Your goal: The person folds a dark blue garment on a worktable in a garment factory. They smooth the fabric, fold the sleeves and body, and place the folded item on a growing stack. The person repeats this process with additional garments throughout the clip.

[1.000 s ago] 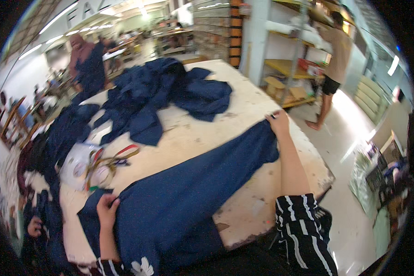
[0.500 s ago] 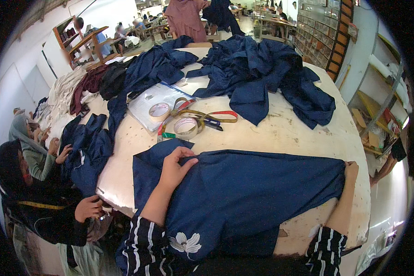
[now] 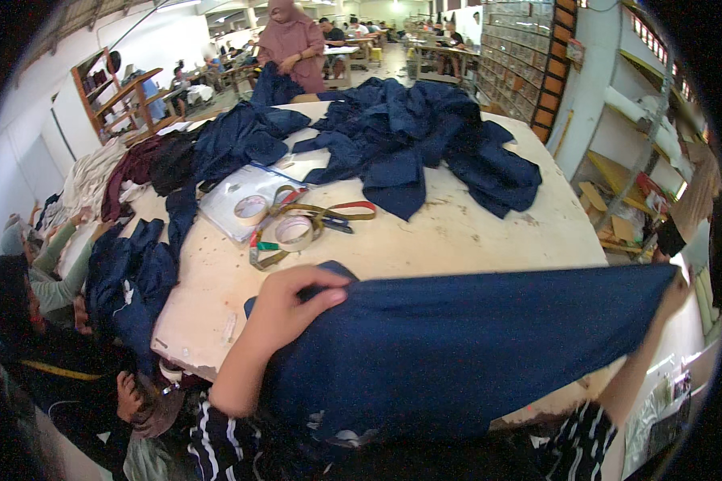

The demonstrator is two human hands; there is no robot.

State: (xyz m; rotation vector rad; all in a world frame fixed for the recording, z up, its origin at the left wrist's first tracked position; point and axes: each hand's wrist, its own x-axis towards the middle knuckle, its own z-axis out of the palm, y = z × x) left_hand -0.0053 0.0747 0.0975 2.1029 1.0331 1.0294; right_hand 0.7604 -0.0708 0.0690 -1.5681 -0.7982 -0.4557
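Observation:
A navy blue cloth [image 3: 473, 345] hangs stretched between my two hands, its top edge pulled nearly straight above the near part of the table. My left hand [image 3: 301, 305] pinches that edge between thumb and fingers, near the middle of the view. Out at the right, past the table's side, my right hand [image 3: 675, 295] grips the cloth's far corner; its fingers are blurred. Part of a white flower design [image 3: 346, 437] shows low on the cloth, mostly lost in folds. Some dark cloth sticks up behind my left fingertips.
On the table [image 3: 489, 240] lie two tape rolls [image 3: 294, 232], a measuring tape [image 3: 361, 210] and a clear plastic folder [image 3: 225, 210]. Navy cloth heaps [image 3: 409, 120] cover the far side. Co-workers sit at the left; one in pink [image 3: 293, 48] stands behind the table. Shelves [image 3: 618, 176] stand right.
Both hands have lifted the cloth off the table. My right hand has moved outward to the right, drawing the top edge taut. The flower has slipped into folds, and the view has shifted.

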